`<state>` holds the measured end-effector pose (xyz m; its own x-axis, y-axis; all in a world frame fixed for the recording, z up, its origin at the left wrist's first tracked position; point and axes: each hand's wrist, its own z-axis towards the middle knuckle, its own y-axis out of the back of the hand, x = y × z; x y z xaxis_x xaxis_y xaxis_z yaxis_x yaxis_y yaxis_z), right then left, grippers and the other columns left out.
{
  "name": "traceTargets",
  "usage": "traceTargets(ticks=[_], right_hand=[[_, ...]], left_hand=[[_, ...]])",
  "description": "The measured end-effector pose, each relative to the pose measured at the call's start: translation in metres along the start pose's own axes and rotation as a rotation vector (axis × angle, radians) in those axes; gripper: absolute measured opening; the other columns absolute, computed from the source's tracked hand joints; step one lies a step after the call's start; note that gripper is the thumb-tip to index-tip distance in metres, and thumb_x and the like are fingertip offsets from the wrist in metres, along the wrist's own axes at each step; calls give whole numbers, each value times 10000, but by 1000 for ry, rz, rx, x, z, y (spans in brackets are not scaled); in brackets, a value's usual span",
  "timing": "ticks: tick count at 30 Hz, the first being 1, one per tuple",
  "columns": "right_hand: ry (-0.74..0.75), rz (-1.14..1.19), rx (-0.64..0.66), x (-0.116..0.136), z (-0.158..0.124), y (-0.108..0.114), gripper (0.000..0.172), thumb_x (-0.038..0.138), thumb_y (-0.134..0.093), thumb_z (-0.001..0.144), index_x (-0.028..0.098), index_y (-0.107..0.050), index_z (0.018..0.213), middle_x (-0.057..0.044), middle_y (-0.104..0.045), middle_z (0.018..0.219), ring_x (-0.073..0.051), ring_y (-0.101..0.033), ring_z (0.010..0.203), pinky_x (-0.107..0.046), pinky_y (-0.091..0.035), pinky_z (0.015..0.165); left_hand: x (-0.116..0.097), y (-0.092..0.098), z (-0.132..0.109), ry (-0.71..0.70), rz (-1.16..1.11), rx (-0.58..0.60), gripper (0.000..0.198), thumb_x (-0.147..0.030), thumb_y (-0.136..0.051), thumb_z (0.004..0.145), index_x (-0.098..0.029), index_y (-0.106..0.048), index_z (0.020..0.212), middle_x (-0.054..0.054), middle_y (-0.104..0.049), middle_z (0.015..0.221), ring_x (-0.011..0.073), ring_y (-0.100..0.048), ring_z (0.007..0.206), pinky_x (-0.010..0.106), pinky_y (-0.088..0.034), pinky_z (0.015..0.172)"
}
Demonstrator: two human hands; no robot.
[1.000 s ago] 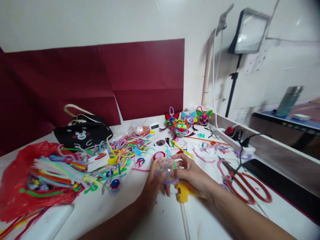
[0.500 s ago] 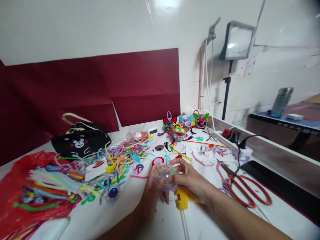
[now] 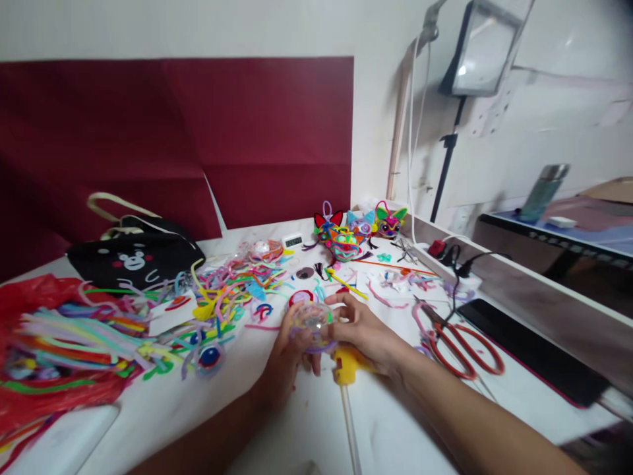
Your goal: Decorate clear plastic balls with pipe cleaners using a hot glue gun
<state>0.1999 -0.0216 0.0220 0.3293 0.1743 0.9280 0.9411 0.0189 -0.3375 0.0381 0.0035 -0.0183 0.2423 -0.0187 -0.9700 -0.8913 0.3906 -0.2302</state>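
Note:
A clear plastic ball (image 3: pixel 315 324) with purple and green trim is held between both hands over the front middle of the table. My left hand (image 3: pixel 285 353) grips its left side, the fingers curled round it. On the other side, my right hand (image 3: pixel 363 330) has its thumb and fingers closed on the ball. Under the right hand lies a yellow glue gun (image 3: pixel 346 368) with a pale glue stick (image 3: pixel 351 429) pointing toward me. A red-and-white pipe-cleaner ring (image 3: pixel 300 300) lies just behind the ball.
Orange-handled scissors (image 3: pixel 459 349) and a black phone (image 3: pixel 529 349) lie at right, near a power strip (image 3: pixel 457 277). Pipe cleaners (image 3: pixel 84 336) spill from a red bag (image 3: pixel 39 409) at left. Finished animal-faced balls (image 3: pixel 345 244) and a small timer (image 3: pixel 292 242) stand behind; a black bag (image 3: pixel 143 254) sits back left.
The whole view has shifted and tilted, so the table's things appear farther left and mostly higher. Both hands keep their hold on the ball in nearly the same pose.

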Motion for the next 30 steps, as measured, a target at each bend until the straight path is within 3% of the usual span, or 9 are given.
traceTargets(ticks=[2,12,19,23,26,28,30], right_hand=[[-14,6,9,1,0,0,606,216,-784,532,238,-470,1050,55,-583,859,-106,-602,477,-216,-471,376],[-11,44,37,5,-2,5,641,189,-869,523,220,-500,1046,48,-587,864,-103,-632,582,-211,-539,482],[-9,22,58,8,-2,6,685,236,-901,502,227,-502,1058,40,-584,900,-113,-656,638,-260,-580,611],[76,-224,92,6,-3,7,708,310,-845,598,255,-462,1191,-6,-591,1030,-133,-651,682,-274,-557,584],[277,-552,82,1,-4,8,791,300,-839,624,266,-439,1306,-61,-579,1217,-214,-647,965,-369,-559,807],[384,-718,47,-3,-4,7,845,295,-851,614,268,-439,1352,-81,-557,1305,-264,-582,1149,-438,-482,983],[429,-797,34,-5,-3,7,854,309,-852,626,269,-446,1377,-86,-559,1328,-286,-539,1231,-467,-415,1061]], left_hand=[[0,1,1,1,12,8,801,-483,-675,813,-131,-305,1431,3,-665,683,128,-543,443,237,-426,404],[-4,-2,3,25,-69,17,793,-508,-712,776,-156,-346,1385,18,-680,809,117,-561,444,246,-462,400],[-11,-6,4,39,-133,0,700,-471,-719,772,-155,-413,1317,-7,-666,768,112,-560,433,237,-460,392],[-17,-10,4,48,-162,-14,613,-459,-711,776,-145,-474,1247,-29,-640,682,105,-540,433,220,-449,392],[-20,-11,5,63,-202,-15,510,-434,-693,796,-152,-519,1184,-22,-644,693,95,-529,437,212,-447,397],[-19,-11,4,69,-222,-15,483,-429,-689,803,-161,-530,1172,-34,-625,665,92,-519,428,210,-443,393],[-18,-11,4,74,-224,-16,493,-437,-699,797,-161,-534,1171,-36,-621,661,91,-512,424,207,-438,383]])
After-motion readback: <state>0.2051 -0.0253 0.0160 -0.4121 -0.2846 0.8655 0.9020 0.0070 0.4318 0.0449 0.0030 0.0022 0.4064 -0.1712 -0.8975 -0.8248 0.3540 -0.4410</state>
